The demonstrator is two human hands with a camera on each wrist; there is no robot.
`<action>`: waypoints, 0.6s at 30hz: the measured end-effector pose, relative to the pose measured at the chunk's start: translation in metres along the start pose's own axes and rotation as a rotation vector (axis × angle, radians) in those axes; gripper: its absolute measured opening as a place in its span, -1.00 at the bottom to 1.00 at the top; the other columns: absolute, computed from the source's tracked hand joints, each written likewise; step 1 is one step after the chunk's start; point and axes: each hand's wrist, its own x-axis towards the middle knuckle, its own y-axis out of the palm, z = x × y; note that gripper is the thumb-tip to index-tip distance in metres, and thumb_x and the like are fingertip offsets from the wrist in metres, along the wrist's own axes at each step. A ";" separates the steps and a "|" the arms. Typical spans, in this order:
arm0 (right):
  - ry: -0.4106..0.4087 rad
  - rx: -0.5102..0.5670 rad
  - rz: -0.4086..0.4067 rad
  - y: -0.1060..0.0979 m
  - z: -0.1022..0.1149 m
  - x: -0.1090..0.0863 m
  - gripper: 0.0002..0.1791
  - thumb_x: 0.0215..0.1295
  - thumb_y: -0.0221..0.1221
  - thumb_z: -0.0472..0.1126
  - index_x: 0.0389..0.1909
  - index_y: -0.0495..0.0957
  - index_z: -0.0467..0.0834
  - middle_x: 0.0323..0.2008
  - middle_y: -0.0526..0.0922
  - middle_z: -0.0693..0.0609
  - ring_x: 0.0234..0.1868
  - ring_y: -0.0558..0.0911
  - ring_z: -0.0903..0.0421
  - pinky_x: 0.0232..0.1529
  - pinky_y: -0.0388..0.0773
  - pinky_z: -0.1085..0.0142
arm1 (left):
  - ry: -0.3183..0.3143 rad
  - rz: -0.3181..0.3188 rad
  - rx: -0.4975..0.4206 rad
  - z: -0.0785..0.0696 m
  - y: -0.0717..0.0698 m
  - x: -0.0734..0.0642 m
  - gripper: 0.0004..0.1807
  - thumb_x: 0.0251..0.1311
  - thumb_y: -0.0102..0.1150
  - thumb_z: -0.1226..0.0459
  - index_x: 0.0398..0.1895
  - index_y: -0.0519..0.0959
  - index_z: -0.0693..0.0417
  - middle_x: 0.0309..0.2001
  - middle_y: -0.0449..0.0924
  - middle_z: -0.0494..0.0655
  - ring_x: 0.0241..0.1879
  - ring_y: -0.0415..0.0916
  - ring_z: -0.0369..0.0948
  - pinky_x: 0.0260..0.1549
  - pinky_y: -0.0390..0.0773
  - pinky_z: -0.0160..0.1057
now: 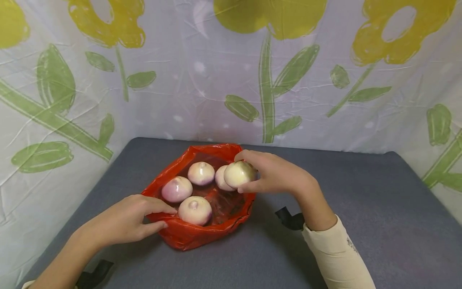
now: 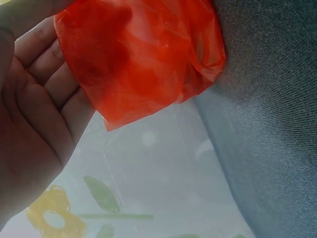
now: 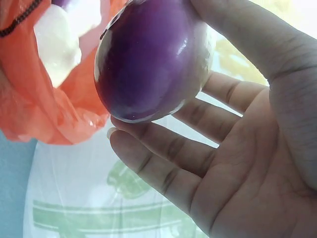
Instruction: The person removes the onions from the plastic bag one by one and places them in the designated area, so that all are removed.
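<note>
A red plastic bag [image 1: 187, 237] stands with its mouth open on the grey table, onions inside. My left hand [image 1: 128, 220] pinches the near-left edge of the bag between thumb and fingers; the left wrist view shows the red plastic [image 2: 143, 64] beside its palm. My right hand [image 1: 276, 172] holds a purple and pale onion [image 1: 238, 175] over the bag's right rim. Close up, this onion [image 3: 148, 59] looks glossy purple, gripped by thumb and fingers. Several other pale onions lie in the bag, among them a near one [image 1: 195, 210] and a rear one [image 1: 201, 173], one partly hidden behind the held onion.
A grey cloth-covered table [image 1: 361, 208] spreads around the bag. Behind and beside it hangs a pale curtain [image 1: 180, 80] printed with yellow flowers and green leaves. Black wrist-mount parts [image 1: 290, 218] show near my right wrist.
</note>
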 end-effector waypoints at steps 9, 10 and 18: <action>0.063 0.034 -0.015 -0.007 -0.005 -0.005 -0.43 0.14 0.46 -0.07 0.15 0.48 -0.04 -0.04 0.57 0.14 -0.11 0.54 0.18 -0.08 0.52 0.19 | 0.021 -0.024 0.019 0.001 0.002 0.000 -0.67 0.10 0.46 0.29 -0.04 0.72 -0.12 -0.13 0.68 -0.36 -0.15 0.61 -0.36 -0.14 0.65 -0.09; 0.065 0.035 -0.016 -0.008 -0.006 -0.005 -0.43 0.15 0.46 -0.07 0.15 0.47 -0.04 -0.03 0.57 0.12 -0.11 0.55 0.17 -0.09 0.53 0.19 | 0.019 -0.023 0.020 0.001 0.002 0.000 -0.67 0.10 0.46 0.28 -0.04 0.72 -0.12 -0.13 0.68 -0.36 -0.15 0.61 -0.36 -0.14 0.65 -0.09; 0.078 0.040 -0.034 -0.013 -0.008 -0.008 -0.41 0.15 0.46 -0.06 0.18 0.46 -0.03 -0.03 0.58 0.10 -0.10 0.55 0.16 -0.10 0.54 0.17 | 0.003 -0.007 0.011 0.001 0.001 0.000 -0.68 0.11 0.46 0.27 -0.03 0.72 -0.13 -0.13 0.67 -0.38 -0.15 0.61 -0.37 -0.13 0.65 -0.09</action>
